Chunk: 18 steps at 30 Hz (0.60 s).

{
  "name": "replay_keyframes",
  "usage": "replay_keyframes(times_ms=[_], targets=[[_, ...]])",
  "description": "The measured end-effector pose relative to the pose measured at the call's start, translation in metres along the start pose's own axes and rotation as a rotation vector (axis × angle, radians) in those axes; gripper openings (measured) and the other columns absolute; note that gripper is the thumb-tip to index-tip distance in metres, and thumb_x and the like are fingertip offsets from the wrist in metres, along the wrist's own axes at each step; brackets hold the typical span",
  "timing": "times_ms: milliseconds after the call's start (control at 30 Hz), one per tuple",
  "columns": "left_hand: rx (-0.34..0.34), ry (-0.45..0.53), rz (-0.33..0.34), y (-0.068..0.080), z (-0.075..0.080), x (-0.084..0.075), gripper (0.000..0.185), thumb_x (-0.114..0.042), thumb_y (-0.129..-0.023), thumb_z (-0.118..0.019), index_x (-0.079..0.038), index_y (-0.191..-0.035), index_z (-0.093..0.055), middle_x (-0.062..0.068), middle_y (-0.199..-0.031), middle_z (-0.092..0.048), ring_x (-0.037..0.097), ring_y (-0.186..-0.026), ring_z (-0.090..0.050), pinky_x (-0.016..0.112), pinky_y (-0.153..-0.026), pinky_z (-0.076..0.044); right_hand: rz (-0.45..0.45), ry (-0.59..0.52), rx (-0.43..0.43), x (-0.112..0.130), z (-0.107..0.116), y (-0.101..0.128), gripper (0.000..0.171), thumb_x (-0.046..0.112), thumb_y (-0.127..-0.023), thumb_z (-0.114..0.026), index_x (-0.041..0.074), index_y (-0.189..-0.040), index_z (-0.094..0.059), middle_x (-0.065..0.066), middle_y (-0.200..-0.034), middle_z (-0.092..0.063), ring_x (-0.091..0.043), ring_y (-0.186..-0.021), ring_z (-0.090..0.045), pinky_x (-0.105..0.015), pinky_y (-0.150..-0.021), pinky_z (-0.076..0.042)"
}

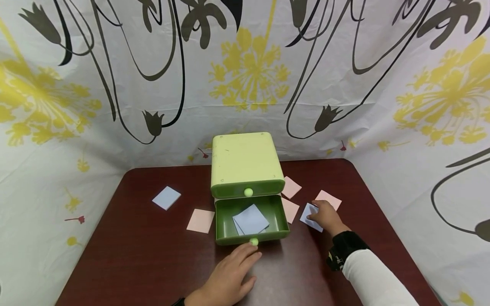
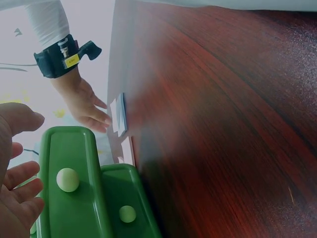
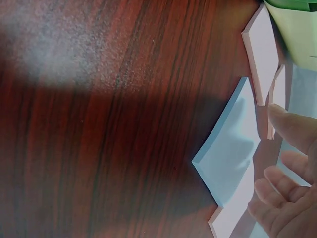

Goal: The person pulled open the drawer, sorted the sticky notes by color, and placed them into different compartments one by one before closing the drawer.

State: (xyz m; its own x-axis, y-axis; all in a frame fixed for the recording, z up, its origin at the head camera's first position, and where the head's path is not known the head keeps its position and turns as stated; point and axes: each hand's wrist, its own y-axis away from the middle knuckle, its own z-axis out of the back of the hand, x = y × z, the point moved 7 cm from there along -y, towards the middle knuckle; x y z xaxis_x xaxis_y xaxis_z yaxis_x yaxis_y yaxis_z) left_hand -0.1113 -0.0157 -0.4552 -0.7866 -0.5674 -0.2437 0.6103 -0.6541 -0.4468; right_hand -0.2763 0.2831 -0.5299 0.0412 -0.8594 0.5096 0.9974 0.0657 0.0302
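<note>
A small chest of drawers [image 1: 245, 159], pale green with green fronts, stands with one drawer [image 1: 226, 219] pulled out. Inside that drawer lie overlapping light blue square pads [image 1: 250, 219]. My left hand [image 1: 229, 272] has its fingertips right at the drawer's round knob [image 1: 254, 242]; its fingers are loosely extended in the left wrist view. My right hand [image 1: 326, 216] hovers over a light blue square pad [image 3: 230, 144] on the table, fingers relaxed and spread. In the right wrist view the thumb and fingers show apart from this pad, which lies flat.
Pink square pads lie around the chest: one [image 1: 200, 221] at its left, several at its right, including one [image 1: 331, 199] beside my right hand. Another light blue pad [image 1: 166, 198] lies far left on the dark red wooden table [image 1: 145, 255]. Patterned cloth [image 1: 245, 72] hangs behind.
</note>
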Motion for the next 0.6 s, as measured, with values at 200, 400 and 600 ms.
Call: replay_keyframes(times_ms=[200, 400, 600], targets=[[0.008, 0.013, 0.007, -0.0009, -0.0003, 0.0013, 0.055, -0.02, -0.077, -0.08, -0.008, -0.126, -0.059, 0.007, -0.133, -0.054, 0.024, -0.127, -0.049, 0.036, -0.096, -0.05, -0.049, 0.08, 0.059, -0.0012, -0.0061, -0.002, 0.064, 0.012, -0.075, -0.08, -0.015, -0.126, -0.053, -0.037, -0.123, -0.051, -0.05, -0.113, -0.05, -0.055, -0.093, -0.045], [-0.002, 0.003, 0.0, -0.0002, 0.0, 0.0016, 0.054, -0.021, -0.077, -0.08, -0.008, -0.126, -0.059, 0.008, -0.132, -0.055, 0.024, -0.126, -0.05, 0.035, -0.096, -0.05, -0.045, 0.184, 0.074, -0.0007, -0.0078, -0.0004, 0.061, 0.015, -0.074, -0.082, -0.015, -0.12, -0.056, -0.035, -0.113, -0.055, -0.048, -0.104, -0.054, -0.053, -0.088, -0.048], [-0.002, -0.001, 0.001, 0.0004, -0.0002, 0.0027, 0.055, -0.021, -0.077, -0.08, -0.008, -0.126, -0.06, 0.007, -0.132, -0.054, 0.024, -0.126, -0.049, 0.035, -0.096, -0.049, -0.037, 0.218, 0.081, -0.0002, -0.0092, -0.0011, 0.062, 0.018, -0.072, -0.084, -0.016, -0.117, -0.057, -0.033, -0.107, -0.058, -0.047, -0.101, -0.053, -0.054, -0.087, -0.047]])
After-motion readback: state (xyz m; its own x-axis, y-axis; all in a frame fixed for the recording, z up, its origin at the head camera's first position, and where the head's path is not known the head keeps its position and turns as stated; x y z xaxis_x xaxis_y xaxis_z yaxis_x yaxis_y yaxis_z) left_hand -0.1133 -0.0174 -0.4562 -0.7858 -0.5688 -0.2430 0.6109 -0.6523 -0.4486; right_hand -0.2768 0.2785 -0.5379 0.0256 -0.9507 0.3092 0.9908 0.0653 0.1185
